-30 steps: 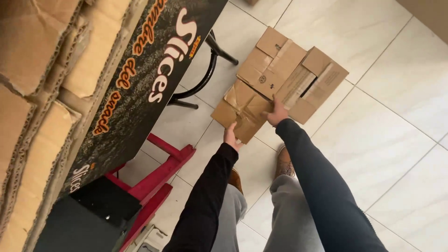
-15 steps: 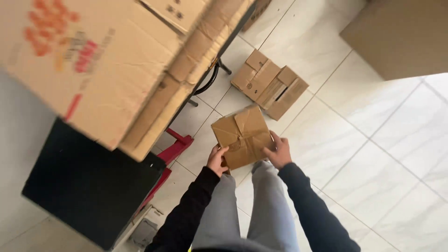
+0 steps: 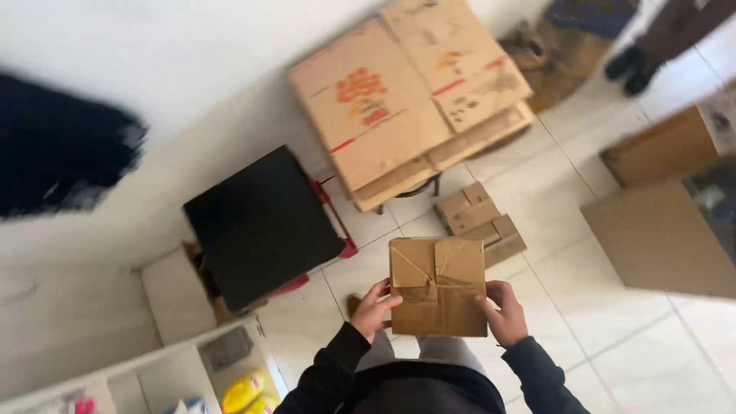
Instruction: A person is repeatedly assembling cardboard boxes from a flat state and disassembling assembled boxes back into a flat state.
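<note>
- The left hand (image 3: 374,309) clasps the lower left edge of a small flattened cardboard box (image 3: 438,286), fingers curled over the front face and thumb behind.
- The right hand (image 3: 503,310) grips the lower right edge in the same way, so the box is pinched between both hands.
- The box is held flat toward the camera, in front of the person's body, above the tiled floor (image 3: 629,337), near the middle of the view.
- Its flaps are folded shut, with creased, torn tape across the face. It looks light and fairly stiff, but the worn flaps could spring open; the two side edges look like the firmest places to hold it.
- At one o'clock from the held box, just beyond it, a second flattened carton (image 3: 479,222) lies on the floor.
- At twelve o'clock, large printed cardboard sheets (image 3: 406,100) rest stacked on a stool or stand.
- At ten o'clock a black panel (image 3: 261,222) sits on a red frame.
- At three o'clock a big plain brown carton (image 3: 659,238) stands near, narrowing the open floor on that side.
- At eight o'clock a white shelf (image 3: 176,368) holds yellow bottles (image 3: 245,392).
- At one o'clock, far off, another person's shoes (image 3: 632,65) show.
</note>
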